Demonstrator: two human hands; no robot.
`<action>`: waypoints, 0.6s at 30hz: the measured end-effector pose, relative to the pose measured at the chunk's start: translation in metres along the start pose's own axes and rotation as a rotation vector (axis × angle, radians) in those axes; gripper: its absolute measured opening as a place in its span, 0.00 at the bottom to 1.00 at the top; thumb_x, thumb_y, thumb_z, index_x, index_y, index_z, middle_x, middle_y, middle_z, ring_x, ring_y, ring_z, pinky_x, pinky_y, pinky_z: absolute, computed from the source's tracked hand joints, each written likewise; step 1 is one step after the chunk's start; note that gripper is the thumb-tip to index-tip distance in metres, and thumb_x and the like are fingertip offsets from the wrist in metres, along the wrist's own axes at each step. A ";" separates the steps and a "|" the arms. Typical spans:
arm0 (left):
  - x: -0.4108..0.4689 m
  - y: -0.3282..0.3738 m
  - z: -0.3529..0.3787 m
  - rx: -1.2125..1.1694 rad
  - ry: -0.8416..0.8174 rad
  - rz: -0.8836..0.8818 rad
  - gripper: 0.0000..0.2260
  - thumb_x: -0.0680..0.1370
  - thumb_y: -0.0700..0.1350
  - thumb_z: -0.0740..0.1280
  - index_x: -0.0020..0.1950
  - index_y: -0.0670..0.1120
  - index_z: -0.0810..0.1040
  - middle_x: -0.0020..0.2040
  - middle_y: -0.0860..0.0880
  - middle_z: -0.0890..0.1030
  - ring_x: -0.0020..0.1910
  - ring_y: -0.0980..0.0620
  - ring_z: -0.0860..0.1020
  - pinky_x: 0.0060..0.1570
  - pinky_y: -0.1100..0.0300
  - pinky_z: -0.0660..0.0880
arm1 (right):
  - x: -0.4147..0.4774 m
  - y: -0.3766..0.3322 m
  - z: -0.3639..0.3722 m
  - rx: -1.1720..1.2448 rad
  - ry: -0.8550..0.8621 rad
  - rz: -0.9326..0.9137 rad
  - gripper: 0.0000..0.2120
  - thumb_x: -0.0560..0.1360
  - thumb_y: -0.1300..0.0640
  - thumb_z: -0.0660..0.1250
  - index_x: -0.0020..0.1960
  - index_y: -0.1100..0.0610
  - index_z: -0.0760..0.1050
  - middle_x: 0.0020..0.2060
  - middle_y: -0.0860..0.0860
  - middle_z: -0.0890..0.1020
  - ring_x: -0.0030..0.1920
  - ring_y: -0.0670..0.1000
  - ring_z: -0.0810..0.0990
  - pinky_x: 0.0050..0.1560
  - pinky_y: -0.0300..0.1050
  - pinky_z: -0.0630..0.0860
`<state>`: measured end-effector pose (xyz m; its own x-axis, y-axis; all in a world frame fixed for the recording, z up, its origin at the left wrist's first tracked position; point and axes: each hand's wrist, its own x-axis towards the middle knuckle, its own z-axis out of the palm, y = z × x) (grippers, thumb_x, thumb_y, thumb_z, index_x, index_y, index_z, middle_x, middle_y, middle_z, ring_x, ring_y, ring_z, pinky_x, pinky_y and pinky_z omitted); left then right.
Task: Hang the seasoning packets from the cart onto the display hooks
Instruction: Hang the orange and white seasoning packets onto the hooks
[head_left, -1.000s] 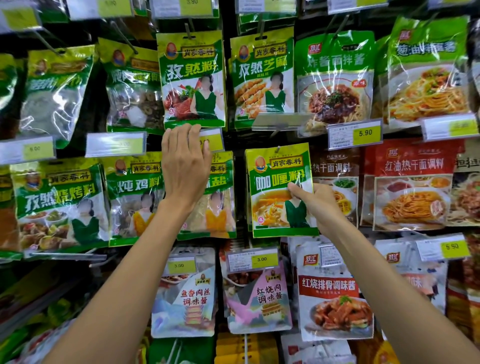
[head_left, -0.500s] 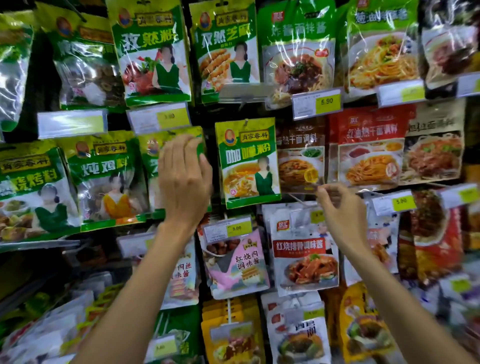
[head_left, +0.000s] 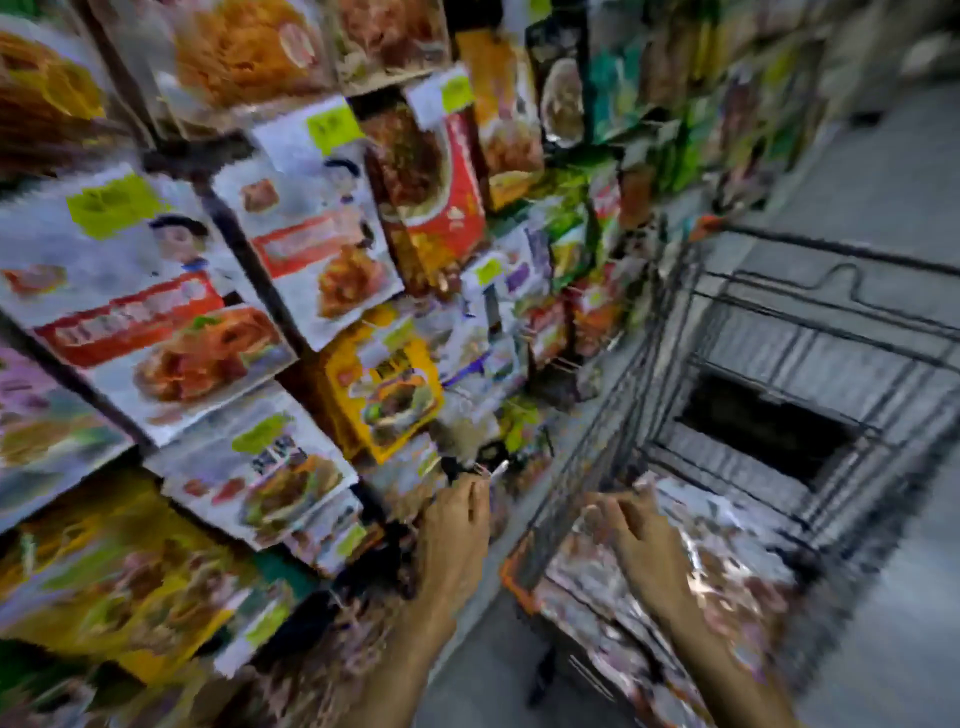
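Blur smears every label and price tag (head_left: 332, 127) on the hanging packets (head_left: 311, 244); I can read nothing. My right hand (head_left: 641, 540) reaches, fingers loosely spread, over the seasoning packets (head_left: 727, 561) heaped in the cart (head_left: 810, 322). My left hand (head_left: 457, 530) is beside the cart, by the display's lower rows, and I cannot tell how its fingers lie.
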<state>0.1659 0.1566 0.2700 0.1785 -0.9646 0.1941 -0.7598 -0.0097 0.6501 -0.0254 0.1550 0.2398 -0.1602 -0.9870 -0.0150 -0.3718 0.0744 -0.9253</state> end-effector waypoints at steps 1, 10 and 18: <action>-0.002 -0.001 0.022 -0.038 -0.072 -0.023 0.11 0.82 0.41 0.58 0.47 0.38 0.78 0.39 0.39 0.79 0.40 0.40 0.77 0.42 0.46 0.71 | -0.006 0.019 -0.012 -0.020 0.022 0.068 0.11 0.81 0.57 0.61 0.44 0.58 0.79 0.35 0.52 0.82 0.37 0.49 0.81 0.39 0.48 0.74; 0.031 -0.011 0.182 -0.036 -0.557 0.041 0.13 0.82 0.39 0.58 0.37 0.40 0.70 0.31 0.39 0.68 0.30 0.46 0.66 0.33 0.54 0.57 | -0.004 0.153 -0.048 -0.070 0.308 0.533 0.14 0.82 0.57 0.59 0.46 0.66 0.77 0.38 0.62 0.81 0.40 0.61 0.80 0.44 0.54 0.76; 0.059 -0.063 0.305 0.165 -0.805 -0.052 0.14 0.83 0.44 0.58 0.54 0.35 0.76 0.48 0.34 0.79 0.48 0.39 0.78 0.46 0.51 0.72 | 0.021 0.260 -0.023 -0.137 0.381 0.816 0.15 0.81 0.58 0.59 0.50 0.72 0.75 0.45 0.68 0.79 0.47 0.65 0.78 0.45 0.54 0.72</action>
<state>0.0342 0.0202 0.0165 -0.2391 -0.8552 -0.4599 -0.8562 -0.0376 0.5152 -0.1467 0.1571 0.0076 -0.7038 -0.5080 -0.4966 -0.1118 0.7695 -0.6288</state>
